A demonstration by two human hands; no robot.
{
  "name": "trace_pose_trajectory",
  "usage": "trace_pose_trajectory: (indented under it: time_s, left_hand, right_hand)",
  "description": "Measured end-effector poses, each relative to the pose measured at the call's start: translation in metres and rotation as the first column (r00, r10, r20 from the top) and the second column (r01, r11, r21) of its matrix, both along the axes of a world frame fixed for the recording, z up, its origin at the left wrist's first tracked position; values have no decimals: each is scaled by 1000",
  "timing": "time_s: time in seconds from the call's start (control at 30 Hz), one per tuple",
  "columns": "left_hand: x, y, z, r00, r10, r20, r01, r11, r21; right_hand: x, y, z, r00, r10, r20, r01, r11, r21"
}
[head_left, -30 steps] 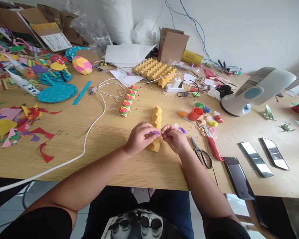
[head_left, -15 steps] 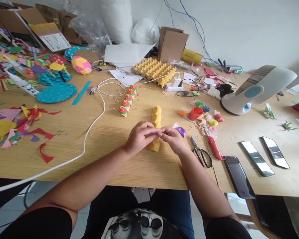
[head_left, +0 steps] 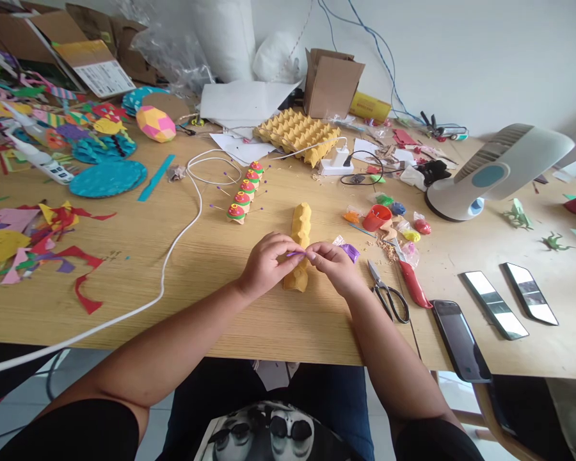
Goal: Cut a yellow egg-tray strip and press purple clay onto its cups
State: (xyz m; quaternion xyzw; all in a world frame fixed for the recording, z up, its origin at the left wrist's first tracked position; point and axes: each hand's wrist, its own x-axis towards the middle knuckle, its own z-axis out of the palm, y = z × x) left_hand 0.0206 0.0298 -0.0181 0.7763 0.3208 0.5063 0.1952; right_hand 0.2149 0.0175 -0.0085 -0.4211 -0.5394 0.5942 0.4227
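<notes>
My left hand pinches a thin strip of purple clay between thumb and fingertips. My right hand has its fingertips pressed together at the right end of that strip, touching it. Both hands are above a yellow egg-carton strip lying lengthwise on the table, hiding its middle. Just beyond my right hand lies a bag of purple clay. Farther off to the left sits a painted egg-carton caterpillar in red and green, with purple-tipped sticks along its sides.
Right of my hands lie scissors, a red-handled knife, a phone and a red cup among small clay bags. A white fan stands behind them. A white cable crosses the left side, near paper scraps.
The purple strip is tilted a little more and shows more at my left fingertips. My fingers have shifted slightly; both hands stay over the egg-carton strip.
</notes>
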Motion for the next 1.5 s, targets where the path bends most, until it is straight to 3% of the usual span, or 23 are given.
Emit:
trace_pose_trajectory:
  time_s: [0.27, 0.5, 0.8, 1.1, 1.3, 1.5]
  left_hand:
    - [1, 0, -1, 1000, -8, -16, 8, 1000, -14]
    - [2, 0, -7, 1000, 4, 20, -2, 995, -104]
    - [2, 0, -5, 999, 8, 51, -2, 994, -112]
    - [1, 0, -3, 979, -74, 188, 142, 916, -375]
    - [2, 3, -8, 971, -131, 201, 205, 890, -408]
    - [3, 3, -11, 970, -86, 228, 183, 874, -451]
  right_hand:
    - [-1, 1, -5, 999, -18, -32, 16, 998, -64]
    - [3, 5, -8, 994, -98, -55, 93, 993, -73]
    - [3, 5, -9, 995, -94, -31, 92, 994, -67]
    - [2, 5, -5, 987, -143, -67, 137, 987, -88]
    - [2, 5, -4, 986, -145, -79, 137, 985, -106]
    - [1, 5, -6, 990, -124, -64, 118, 989, -91]
